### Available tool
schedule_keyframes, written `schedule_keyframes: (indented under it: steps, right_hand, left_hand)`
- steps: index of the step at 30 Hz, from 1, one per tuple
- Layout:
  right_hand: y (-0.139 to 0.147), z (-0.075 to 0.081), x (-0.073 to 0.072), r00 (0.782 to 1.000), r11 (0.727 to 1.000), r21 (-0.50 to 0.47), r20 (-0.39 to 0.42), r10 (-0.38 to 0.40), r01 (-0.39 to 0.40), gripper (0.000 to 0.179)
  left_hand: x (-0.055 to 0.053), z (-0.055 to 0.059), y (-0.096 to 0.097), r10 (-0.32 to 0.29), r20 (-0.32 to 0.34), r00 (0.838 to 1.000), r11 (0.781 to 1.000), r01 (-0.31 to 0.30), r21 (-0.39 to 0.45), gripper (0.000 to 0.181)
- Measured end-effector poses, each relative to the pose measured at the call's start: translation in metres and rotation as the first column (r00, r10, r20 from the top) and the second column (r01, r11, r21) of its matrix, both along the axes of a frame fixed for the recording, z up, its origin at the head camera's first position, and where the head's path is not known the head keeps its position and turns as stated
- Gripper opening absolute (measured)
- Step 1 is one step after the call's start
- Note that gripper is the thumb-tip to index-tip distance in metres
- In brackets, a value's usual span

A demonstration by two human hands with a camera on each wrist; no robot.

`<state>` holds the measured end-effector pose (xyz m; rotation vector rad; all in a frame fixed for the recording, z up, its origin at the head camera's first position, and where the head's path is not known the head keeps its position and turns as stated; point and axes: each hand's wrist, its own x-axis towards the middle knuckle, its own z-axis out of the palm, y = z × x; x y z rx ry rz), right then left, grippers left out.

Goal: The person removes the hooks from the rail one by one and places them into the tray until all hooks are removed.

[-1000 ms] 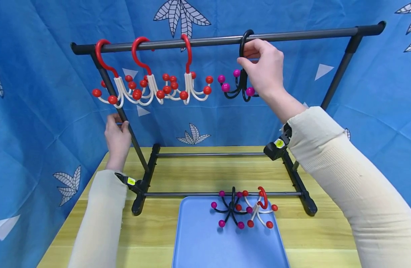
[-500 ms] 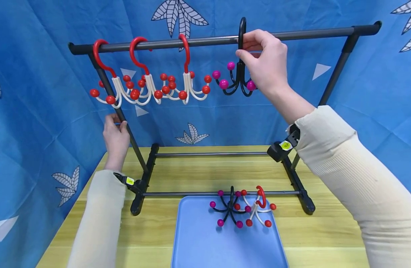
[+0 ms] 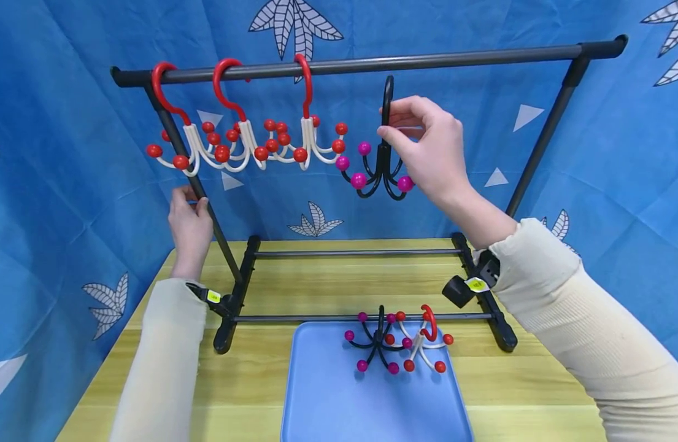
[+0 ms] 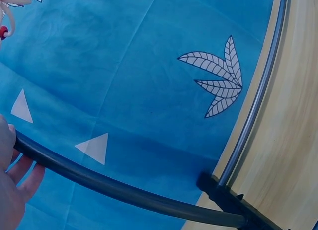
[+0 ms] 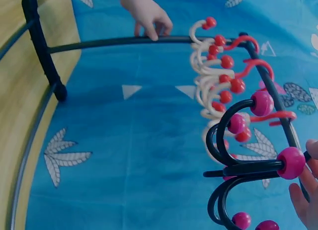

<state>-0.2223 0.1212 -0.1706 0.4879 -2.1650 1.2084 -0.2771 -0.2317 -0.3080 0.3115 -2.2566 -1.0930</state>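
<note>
In the head view I see my right hand [image 3: 427,136] pinching the black hanger [image 3: 383,161], just lifted off the bar [image 3: 454,60] and now below it, so it's unhung while three red hangers [image 3: 307,92] remain; left wrist shows my left hand [image 4: 12,191] gripping the post [image 4: 124,189], right wrist the pink balls [image 5: 291,163].

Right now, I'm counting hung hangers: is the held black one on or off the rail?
Off: the black hanger shows wholly below the rail.

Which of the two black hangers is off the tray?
The upper black multi-hook hanger, pinched in the right hand and not hooked on the top rail; the other black multi-hook hanger rests on the blue tray, untouched.
</note>
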Motion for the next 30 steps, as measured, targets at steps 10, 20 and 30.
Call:
schedule_keyframes:
  steps: [10, 20, 30]
  right_hand:
    - [-0.012, -0.043, 0.015, 0.995, 0.995, -0.019, 0.022, 0.094, -0.093, 0.023]
    - [-0.024, -0.084, 0.029, 0.974, 0.984, -0.005, 0.139, 0.177, -0.178, 0.019]
    - [-0.034, -0.117, 0.043, 0.914, 0.970, -0.042, 0.327, 0.240, -0.240, 0.011]
  left_hand:
    - [0.000, 0.001, -0.001, 0.008, 0.010, 1.000, 1.000, -0.008, -0.002, 0.030]
    - [0.000, 0.000, 0.000, 0.007, 0.016, 1.000, 1.000, -0.007, -0.002, 0.029]
    - [0.001, 0.002, 0.002, 0.008, 0.012, 1.000, 1.000, -0.008, -0.005, 0.030]
